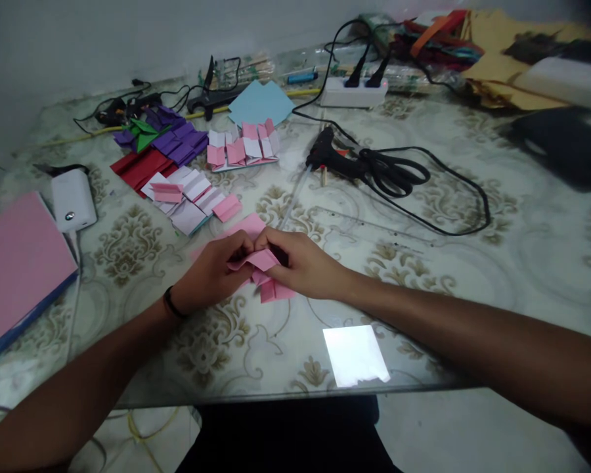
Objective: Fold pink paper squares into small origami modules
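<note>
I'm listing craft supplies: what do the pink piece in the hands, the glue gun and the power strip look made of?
Pink piece: matte paper, judging by its thin, creased flaps.
Glue gun: probably black plastic, from its smooth, dark body.
Power strip: likely hard white plastic, smooth and straight-edged.

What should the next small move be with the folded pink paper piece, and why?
Probably pinch along the upper strip of the folded pink paper piece to flatten it: the left hand and right hand both hold the piece, and that strip curves between them rather than lying flat.
</note>
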